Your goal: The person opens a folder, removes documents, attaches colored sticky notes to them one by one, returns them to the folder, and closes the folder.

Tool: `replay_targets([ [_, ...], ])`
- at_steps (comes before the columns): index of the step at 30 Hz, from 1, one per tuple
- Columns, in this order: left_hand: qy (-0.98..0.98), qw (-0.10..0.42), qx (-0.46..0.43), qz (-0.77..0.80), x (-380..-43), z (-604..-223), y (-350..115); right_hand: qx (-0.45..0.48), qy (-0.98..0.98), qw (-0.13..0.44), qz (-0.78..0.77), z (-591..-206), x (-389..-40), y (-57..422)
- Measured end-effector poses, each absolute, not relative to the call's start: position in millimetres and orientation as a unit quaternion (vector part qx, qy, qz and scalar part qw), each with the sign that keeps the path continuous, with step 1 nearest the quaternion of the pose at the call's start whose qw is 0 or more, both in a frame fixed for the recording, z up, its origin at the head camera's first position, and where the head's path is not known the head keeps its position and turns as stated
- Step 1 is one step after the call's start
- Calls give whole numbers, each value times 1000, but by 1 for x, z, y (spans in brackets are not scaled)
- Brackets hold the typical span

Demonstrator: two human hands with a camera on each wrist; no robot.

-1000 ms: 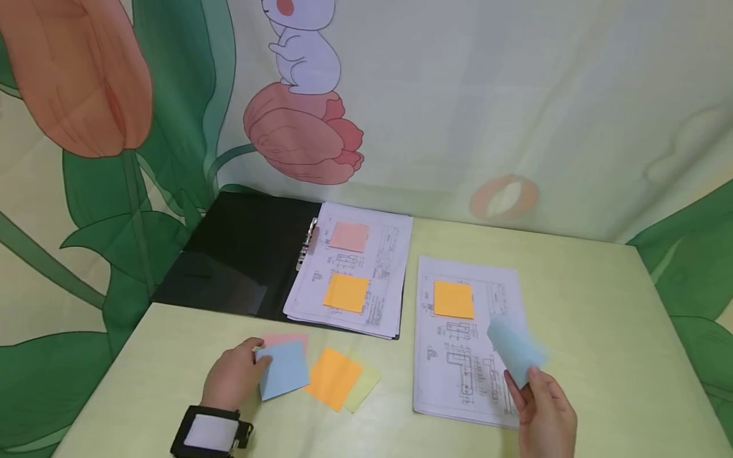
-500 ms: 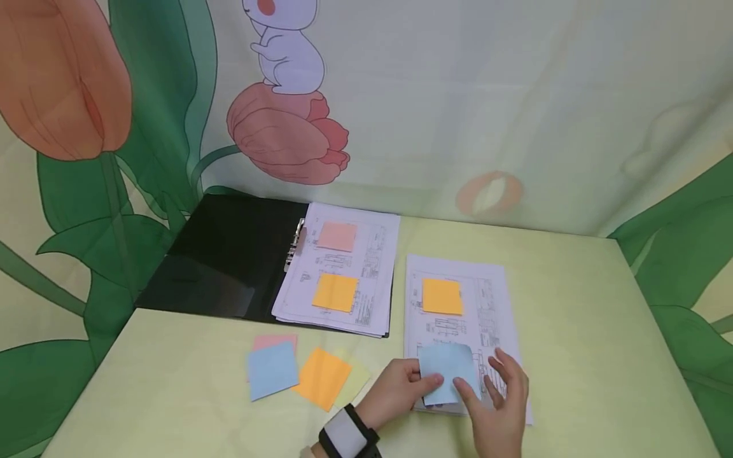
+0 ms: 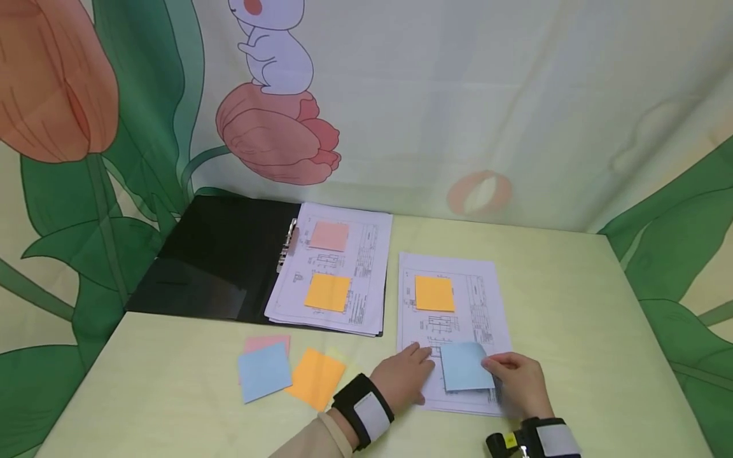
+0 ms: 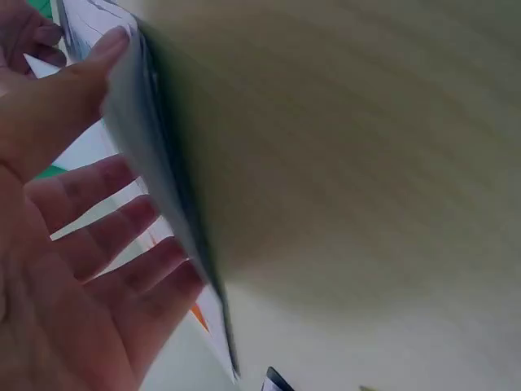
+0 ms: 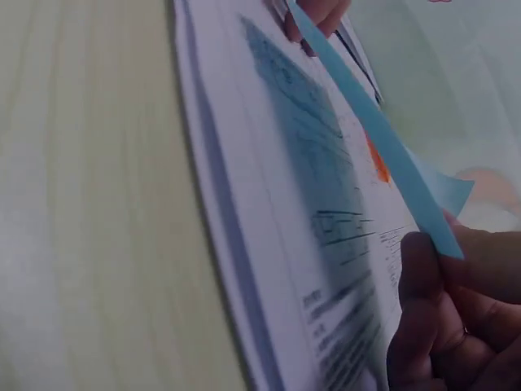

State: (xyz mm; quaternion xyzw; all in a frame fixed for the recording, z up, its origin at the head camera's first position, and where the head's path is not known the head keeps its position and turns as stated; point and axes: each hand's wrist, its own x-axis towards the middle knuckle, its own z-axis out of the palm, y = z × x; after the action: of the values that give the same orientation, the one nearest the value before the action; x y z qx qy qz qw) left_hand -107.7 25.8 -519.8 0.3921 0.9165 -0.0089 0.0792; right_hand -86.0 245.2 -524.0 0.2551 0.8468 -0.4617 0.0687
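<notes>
Above the lower part of the loose stack of drawing sheets (image 3: 487, 283), a light blue sticky note (image 3: 465, 367) is raised, casting a shadow on the paper. My right hand (image 3: 520, 380) pinches its right edge between thumb and fingers; the right wrist view shows the note (image 5: 378, 126) edge-on. With fairly straight, spread fingers, my left hand (image 3: 403, 376) rests at the left edge of the stack, just left of the note. In the left wrist view its thumb and fingertips touch the sheets' edge. An orange sticky note (image 3: 434, 293) lies on the stack's upper part.
A black binder (image 3: 212, 254) lies open at the back left. Its sheets (image 3: 366, 254) carry a pink note (image 3: 329, 236) and an orange note (image 3: 328, 292). Loose blue (image 3: 265, 373), orange (image 3: 316, 378) and pink (image 3: 269, 343) notes lie front left, a pale yellow one partly hidden.
My left hand left the loose notes, briefly held the blue note, then moved to the stack's left edge. The blue note came left over the stack's lower part, and my right hand now pinches its right edge.
</notes>
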Motion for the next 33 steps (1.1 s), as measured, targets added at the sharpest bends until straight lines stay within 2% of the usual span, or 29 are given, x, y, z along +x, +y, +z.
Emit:
replay_targets([
  [16, 913, 50, 401, -56, -108, -517, 37, 282, 852, 52, -439, -541, -88, 242],
  [28, 912, 81, 384, -118, -111, -510, 52, 274, 860, 49, -427, -539, -91, 239],
  [33, 911, 89, 382, -124, -112, -506, 54, 225, 905, 34, -360, -534, -90, 233],
])
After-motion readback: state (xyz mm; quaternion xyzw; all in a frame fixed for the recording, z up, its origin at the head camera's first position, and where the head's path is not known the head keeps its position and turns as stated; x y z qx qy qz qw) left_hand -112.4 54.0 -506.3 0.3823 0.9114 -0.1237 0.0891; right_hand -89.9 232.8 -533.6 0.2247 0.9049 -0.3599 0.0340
